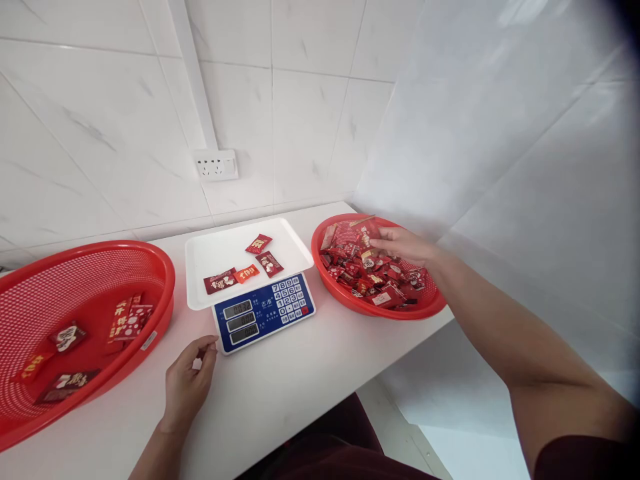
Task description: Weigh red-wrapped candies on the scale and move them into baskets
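My right hand (403, 245) is over the right red basket (350, 303), its fingers closed on a red packet (367, 233). Many small red packets (373, 277) lie below it in that basket. My left hand (193, 373) rests on the table by the lower left corner of the scale, fingers curled with thumb and forefinger close together; whether anything is between them cannot be made out. The blue scale panel (265, 312) has lit displays and a keypad. On its white tray (220, 250) lie several packets, among them a dark red one (269, 264) and an orange one (247, 273).
At the left stands another red basket (100, 250) with several packets inside, including a dark one (67, 338). The white table (310, 373) has its front edge near my body. Behind it is a tiled wall with a socket (217, 165); another wall borders the right side.
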Demonstrator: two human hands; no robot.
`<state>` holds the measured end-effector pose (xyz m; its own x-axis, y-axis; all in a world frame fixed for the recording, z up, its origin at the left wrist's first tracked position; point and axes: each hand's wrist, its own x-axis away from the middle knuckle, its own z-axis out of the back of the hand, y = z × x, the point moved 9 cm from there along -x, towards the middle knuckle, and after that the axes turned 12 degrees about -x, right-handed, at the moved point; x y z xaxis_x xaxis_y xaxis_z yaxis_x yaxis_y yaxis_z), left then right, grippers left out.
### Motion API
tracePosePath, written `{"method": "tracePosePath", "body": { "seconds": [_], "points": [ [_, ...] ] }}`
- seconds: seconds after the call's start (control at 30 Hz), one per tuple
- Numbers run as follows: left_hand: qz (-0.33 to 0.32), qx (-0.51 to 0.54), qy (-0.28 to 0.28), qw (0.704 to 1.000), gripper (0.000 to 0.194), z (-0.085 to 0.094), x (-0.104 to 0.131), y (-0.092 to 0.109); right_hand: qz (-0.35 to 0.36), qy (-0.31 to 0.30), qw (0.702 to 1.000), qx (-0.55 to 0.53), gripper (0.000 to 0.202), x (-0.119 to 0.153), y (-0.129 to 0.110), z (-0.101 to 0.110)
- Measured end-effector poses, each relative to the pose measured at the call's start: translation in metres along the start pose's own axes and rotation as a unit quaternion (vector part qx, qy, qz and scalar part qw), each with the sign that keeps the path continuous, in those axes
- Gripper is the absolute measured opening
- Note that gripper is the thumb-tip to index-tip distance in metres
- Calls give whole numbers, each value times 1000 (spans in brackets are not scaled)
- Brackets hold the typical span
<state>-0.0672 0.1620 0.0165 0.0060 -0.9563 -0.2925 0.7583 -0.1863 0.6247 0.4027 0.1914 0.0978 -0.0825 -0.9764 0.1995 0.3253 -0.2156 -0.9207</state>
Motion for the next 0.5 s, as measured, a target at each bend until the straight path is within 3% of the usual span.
{"method": "tracePosePath", "body": {
  "seconds": [0.13, 0.2, 0.3, 0.4, 0.5],
  "points": [
    [-1, 0, -1, 1000, 27, -1, 0, -1, 18, -19, 998, -60, 41, 9, 0, 7],
    [-7, 1, -6, 1000, 26, -2, 1, 0, -29, -59, 996, 56, 52, 18, 17, 7],
    [-17, 5, -12, 1000, 26, -4, 2, 3, -105, -87, 956, 259, 66, 32, 51, 11],
    [-22, 9, -17, 1000, 26, -5, 3, 4, -124, -92, 937, 315, 71, 40, 75, 7],
    [-28, 11, -30, 999, 26, -7, 3, 6, -79, -78, 937, 330, 77, 36, 80, -2]
  ]
}}
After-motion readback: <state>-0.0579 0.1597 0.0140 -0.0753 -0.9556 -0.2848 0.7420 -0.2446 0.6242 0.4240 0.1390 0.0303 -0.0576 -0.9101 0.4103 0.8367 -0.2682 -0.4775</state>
